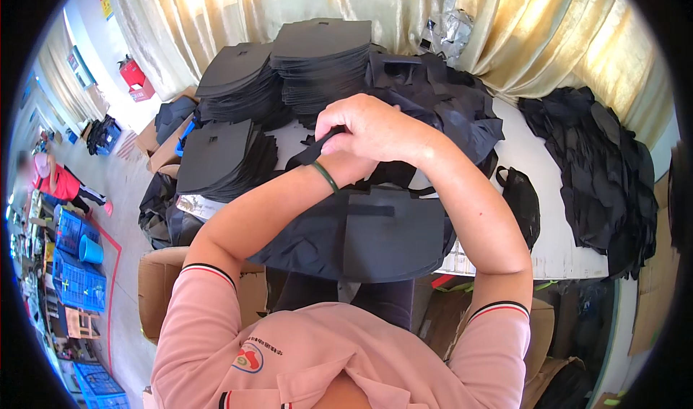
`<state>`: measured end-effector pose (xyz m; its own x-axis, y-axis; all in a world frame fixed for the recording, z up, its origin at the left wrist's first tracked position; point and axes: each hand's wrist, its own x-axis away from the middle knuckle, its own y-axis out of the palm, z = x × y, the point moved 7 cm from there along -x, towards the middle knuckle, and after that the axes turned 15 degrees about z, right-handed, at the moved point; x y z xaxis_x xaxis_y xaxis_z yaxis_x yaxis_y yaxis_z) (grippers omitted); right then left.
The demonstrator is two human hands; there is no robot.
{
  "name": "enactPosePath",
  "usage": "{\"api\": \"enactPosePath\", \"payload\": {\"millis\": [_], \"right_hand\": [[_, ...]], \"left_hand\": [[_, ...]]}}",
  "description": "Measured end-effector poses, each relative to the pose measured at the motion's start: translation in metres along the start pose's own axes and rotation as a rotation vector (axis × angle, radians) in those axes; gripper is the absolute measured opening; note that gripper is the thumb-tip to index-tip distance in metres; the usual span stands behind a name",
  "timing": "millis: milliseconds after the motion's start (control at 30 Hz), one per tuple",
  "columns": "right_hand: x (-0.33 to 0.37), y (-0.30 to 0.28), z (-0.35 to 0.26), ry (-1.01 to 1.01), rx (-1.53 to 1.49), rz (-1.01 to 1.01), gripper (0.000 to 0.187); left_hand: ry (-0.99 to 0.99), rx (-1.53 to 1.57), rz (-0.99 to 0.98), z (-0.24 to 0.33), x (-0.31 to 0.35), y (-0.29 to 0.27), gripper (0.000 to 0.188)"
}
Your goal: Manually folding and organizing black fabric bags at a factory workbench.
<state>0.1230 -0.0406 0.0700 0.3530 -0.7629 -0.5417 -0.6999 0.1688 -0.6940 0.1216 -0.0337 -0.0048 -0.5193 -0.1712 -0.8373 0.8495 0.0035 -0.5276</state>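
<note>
My right hand [372, 127] is closed over a black fabric strap [316, 151], which runs out past its fingers to the left. Just under it is my left hand [351, 166], a green bangle [326, 177] on its wrist; its fingers are hidden behind the right hand. Below both hands, a dark grey flat panel [395, 244] lies at the table's near edge, on black thin fabric [307, 239]. More black cloth sits directly beneath my wrists, partly covered by them.
Tall stacks of dark panels [321, 66] stand at the back left, with a lower stack [216, 156] nearer. Black fabric heaps [440, 95] lie behind my hands and at the far right [595, 163] of the white table [530, 185]. Cardboard boxes [160, 286] stand below.
</note>
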Motion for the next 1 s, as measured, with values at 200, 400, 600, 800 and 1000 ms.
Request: {"api": "enactPosePath", "payload": {"millis": [200,400,600,800,1000], "right_hand": [[-0.017,0.019,-0.022,-0.026,-0.096,-0.03,0.02],[-0.034,0.021,-0.005,0.008,-0.093,-0.029,0.019],[-0.05,0.027,0.019,0.204,-0.084,-0.11,0.021],[-0.063,0.039,0.026,0.147,-0.093,-0.102,0.023],[-0.065,0.038,0.005,0.0,-0.011,0.033,0.033]], "left_hand": [[-0.042,0.053,-0.05,-0.006,0.011,-0.017,0.035],[0.056,0.032,-0.418,0.011,0.015,-0.02,0.022],[0.34,-0.362,-0.094,0.012,0.009,-0.061,0.039],[0.41,-1.023,-0.734,-0.016,0.022,-0.023,0.033],[0.0,-0.45,-0.065,-0.056,0.01,-0.04,0.021]]}}
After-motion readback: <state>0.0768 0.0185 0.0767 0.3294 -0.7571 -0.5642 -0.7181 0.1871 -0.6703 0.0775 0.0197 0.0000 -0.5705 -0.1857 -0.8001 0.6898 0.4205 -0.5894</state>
